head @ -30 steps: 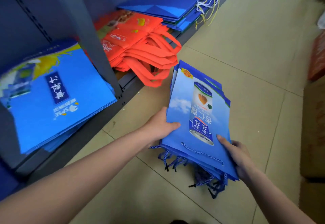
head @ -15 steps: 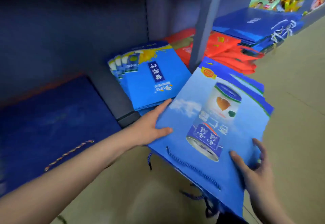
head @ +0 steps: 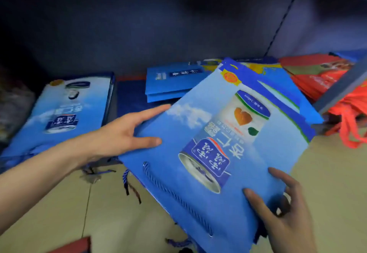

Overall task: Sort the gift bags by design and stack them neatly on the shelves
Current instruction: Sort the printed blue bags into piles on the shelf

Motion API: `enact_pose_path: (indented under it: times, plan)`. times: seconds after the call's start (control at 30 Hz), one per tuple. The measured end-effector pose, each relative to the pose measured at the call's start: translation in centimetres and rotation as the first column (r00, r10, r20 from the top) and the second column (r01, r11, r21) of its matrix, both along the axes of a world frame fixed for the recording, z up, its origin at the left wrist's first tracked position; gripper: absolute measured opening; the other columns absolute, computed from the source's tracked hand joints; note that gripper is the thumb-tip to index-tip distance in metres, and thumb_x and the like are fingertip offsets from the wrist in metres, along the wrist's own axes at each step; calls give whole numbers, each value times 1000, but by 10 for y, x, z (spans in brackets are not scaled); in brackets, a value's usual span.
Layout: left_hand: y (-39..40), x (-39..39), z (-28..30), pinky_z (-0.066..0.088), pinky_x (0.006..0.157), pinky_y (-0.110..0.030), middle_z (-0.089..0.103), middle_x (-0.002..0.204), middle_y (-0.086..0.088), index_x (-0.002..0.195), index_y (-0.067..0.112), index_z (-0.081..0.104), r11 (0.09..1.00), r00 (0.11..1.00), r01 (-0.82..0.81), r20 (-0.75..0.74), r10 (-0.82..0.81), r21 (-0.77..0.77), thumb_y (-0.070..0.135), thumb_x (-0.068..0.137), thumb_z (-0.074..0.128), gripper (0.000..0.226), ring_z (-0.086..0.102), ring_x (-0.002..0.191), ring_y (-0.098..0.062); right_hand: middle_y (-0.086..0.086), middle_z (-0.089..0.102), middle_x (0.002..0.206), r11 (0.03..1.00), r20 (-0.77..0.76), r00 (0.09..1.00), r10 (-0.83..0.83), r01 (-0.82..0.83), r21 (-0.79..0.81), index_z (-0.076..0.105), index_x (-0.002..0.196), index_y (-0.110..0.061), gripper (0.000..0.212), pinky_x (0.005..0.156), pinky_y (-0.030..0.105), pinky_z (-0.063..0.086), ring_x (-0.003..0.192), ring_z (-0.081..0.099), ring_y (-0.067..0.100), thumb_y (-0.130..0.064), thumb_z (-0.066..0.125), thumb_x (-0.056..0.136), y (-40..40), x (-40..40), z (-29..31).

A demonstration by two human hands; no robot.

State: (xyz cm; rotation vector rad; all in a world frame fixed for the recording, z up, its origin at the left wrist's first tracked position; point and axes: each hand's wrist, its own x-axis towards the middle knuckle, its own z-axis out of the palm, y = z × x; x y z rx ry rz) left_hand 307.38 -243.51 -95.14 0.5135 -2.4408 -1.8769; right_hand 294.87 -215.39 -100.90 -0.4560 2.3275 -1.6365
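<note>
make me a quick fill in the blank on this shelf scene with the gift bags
1. The held bags show a printed ____.
2. The matching pile lies on the shelf to the ____ of the held bags.
3. The bags at the far right are ____ in colour.
4. The right hand grips the held bags near their rope ____.

Missing words: can; left; orange; handles
</note>
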Motion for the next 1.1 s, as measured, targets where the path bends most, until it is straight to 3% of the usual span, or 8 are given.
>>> enact_pose_path:
  times: [0.1,0.3,0.43,0.53,0.67,0.87,1.0,1.1]
  plan:
    - [-14,36,-11,52,80,-17,59,121,27,128,43,44,978,981,-196,3,196,69,29,67,74,70,60,106,2,3,56,111,989,-70,988,138,-141,-39,52,103,-48,75,78,55,50,98,60,27,-74,73,35,-36,1,26]
    - [-28,90,-24,54,69,-16,65,104,31,120,39,50,841,858,-493,-35,512,225,-6,89,51,54,66,93,1,12,56,110,930,-188,911,368,-364,54,49,105,-48,58,87,46,48,102,58,27,-60,75,55,-94,10,60]
    - [-46,141,-23,53,72,-16,63,119,20,118,43,61,835,866,-475,-18,499,279,20,61,78,63,64,102,-3,8,59,107,823,-75,820,567,-561,90,52,96,-52,76,84,30,48,92,63,12,-75,71,26,-107,49,75]
    - [-53,184,-23,53,75,-17,62,122,16,109,48,65,832,866,-482,4,500,276,48,36,90,77,62,106,-6,5,55,106,758,-6,759,651,-650,61,50,91,-52,53,75,13,49,91,60,9,-47,76,46,-127,75,78]
    - [-62,231,-24,56,74,-23,65,120,6,111,43,66,744,769,-632,59,636,217,55,26,91,90,65,102,-12,2,52,115,661,143,664,734,-747,75,43,101,-45,51,93,37,46,104,56,15,-38,75,62,-165,90,58]
    - [-55,252,-30,54,68,-15,70,104,10,120,29,53,724,722,-687,178,668,68,58,14,88,115,67,82,0,8,49,128,612,452,595,664,-780,127,33,128,-32,70,98,37,44,110,54,23,-11,74,76,-209,91,7]
    - [-32,242,-31,53,68,-11,65,111,10,126,24,51,684,687,-726,92,720,68,30,52,82,81,65,80,5,9,44,134,615,390,628,673,-769,176,30,140,-28,79,102,41,42,119,50,26,-11,74,76,-198,84,7]
    - [-18,240,-21,52,68,-12,68,107,19,115,38,54,665,665,-747,20,746,27,47,36,81,84,65,90,4,3,41,137,634,314,649,693,-756,162,32,140,-31,76,105,41,39,123,47,23,-12,72,78,-178,76,27]
